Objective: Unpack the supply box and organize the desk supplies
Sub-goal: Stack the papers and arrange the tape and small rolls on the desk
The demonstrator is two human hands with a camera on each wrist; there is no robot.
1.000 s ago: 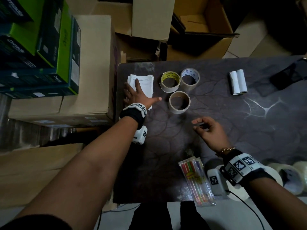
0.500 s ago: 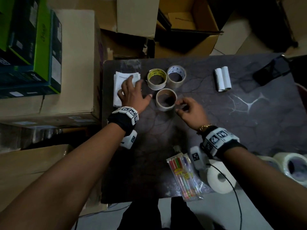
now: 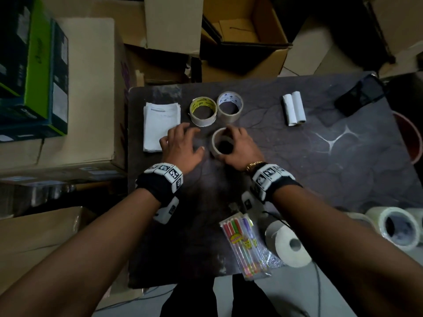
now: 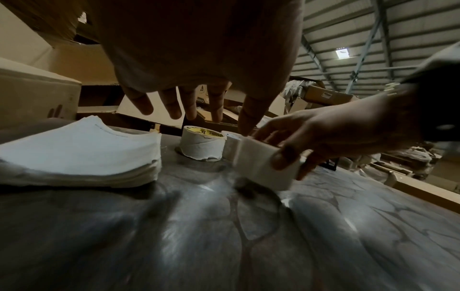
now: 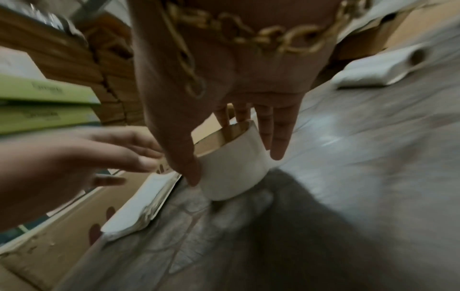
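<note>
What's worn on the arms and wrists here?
Both forearms are bare, no sleeves. Each wrist carries a black band with white blocks of black square markers and a white camera pod beneath. The right wrist adds a gold chain bracelet and a thin black cable.

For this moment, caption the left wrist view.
Right hand grips a beige tape roll beside a white paper stack.

On the table (image 3: 343, 175), a stack of paper sheets (image 3: 160, 124) lies at the far left. Right of it stand two tape rolls (image 3: 202, 110) side by side, and a third tape roll (image 3: 220, 143) sits just in front of them. Two small paper rolls (image 3: 294, 108) lie further right, with a phone (image 3: 359, 94) at the far right corner. A pen pack (image 3: 245, 245) lies at the near edge, a paper roll (image 3: 290, 243) just right of it. Cardboard boxes (image 3: 242, 35) stand behind the table and to its left.
</note>
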